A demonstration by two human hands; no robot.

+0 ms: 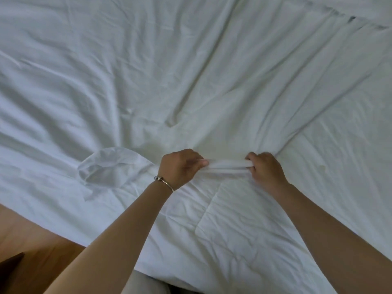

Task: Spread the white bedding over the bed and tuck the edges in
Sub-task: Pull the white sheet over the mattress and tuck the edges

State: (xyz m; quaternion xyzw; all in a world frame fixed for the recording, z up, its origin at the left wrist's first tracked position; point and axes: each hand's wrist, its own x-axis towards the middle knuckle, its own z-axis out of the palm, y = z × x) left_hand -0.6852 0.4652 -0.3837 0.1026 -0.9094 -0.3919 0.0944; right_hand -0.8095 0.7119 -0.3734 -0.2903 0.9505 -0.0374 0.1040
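Observation:
White bedding [191, 71] covers the whole bed, creased, with folds fanning out from my hands. My left hand [180, 166], a bracelet on its wrist, and my right hand [265, 168] grip a bunched ridge of the bedding between them, a short way in from the near edge. A loose rounded flap of cloth [106, 168] lies left of my left hand. A folded corner of quilted bedding [233, 219] lies under my forearms.
A wooden floor [31, 240] shows at the lower left beside the bed's near edge. A dark piece of furniture [10, 266] sits at the bottom left corner. A darker seam [360, 22] runs across the far right.

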